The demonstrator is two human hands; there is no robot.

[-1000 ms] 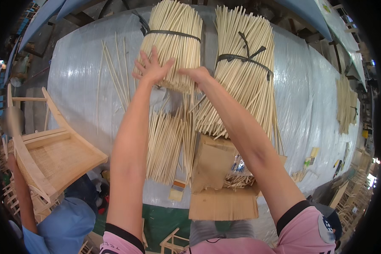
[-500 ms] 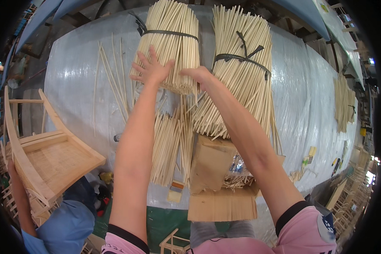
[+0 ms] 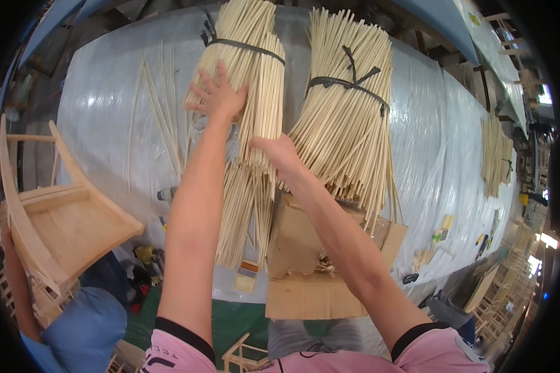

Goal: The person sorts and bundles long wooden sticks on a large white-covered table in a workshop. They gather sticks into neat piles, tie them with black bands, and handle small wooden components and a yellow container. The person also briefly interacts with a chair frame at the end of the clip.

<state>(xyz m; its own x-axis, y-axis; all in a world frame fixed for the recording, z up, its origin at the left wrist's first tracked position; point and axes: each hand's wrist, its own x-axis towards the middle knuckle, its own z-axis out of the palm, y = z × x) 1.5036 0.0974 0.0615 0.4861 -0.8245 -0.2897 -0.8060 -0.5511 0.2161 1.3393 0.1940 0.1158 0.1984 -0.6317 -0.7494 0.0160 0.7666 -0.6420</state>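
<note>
Table (image 3: pixel 432 143), stick bundle (image 3: pixel 258 78) against hands (image 3: pixel 223 99), right apparently gripping

right hand (image 3: pixel 276 153) lower now, sticks (image 3: pixel 269 96) slid partway from left bundle (image 3: pixel 235 62)

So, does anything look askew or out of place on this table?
Yes. In the left tied bundle of thin wooden sticks, the clump in the right hand juts below the rest, making the ends uneven. Several loose sticks also lie untied to its left.
</note>
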